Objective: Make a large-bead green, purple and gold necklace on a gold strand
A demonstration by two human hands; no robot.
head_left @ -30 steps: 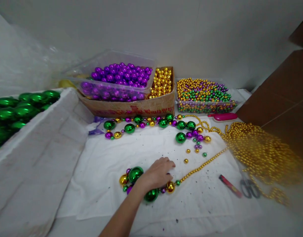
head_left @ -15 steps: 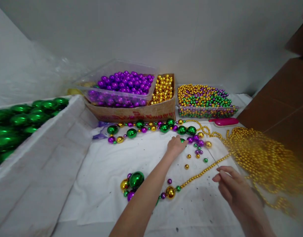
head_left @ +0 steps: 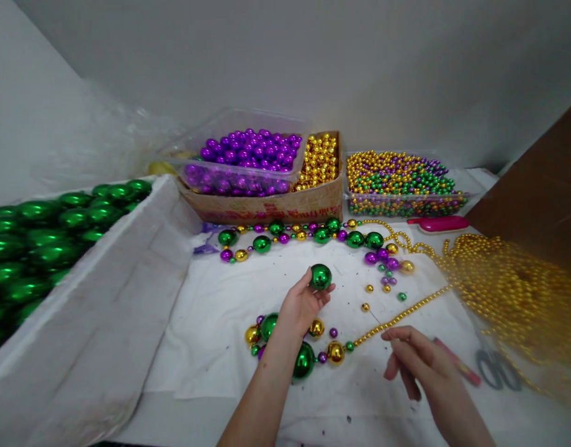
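Observation:
Between the fingers of my left hand [head_left: 301, 305] sits a large shiny green bead [head_left: 321, 277], raised over the white cloth. My right hand [head_left: 418, 357] pinches a thin needle [head_left: 375, 317] that points up and left. Below and around my left forearm lies a partly strung bead garland, with a gold bead [head_left: 336, 352] and a large green bead [head_left: 303, 361] on it; the forearm hides some of it. From it a strand of small gold beads [head_left: 401, 316] runs right. Loose purple beads [head_left: 382, 254] and small gold beads [head_left: 369, 288] lie beyond my hands.
A foam box [head_left: 141, 298] of big green beads stands left. At the back are a clear tub [head_left: 248, 171] of purple beads, a cardboard box [head_left: 267, 208] and a tub [head_left: 406, 205] of mixed small beads. Scissors [head_left: 498, 370] and a gold bead heap [head_left: 513, 292] lie right.
My left hand has picked up the green bead from beside the purple ones and brought it nearer, turning palm up. My right hand has moved slightly left and down with the needle.

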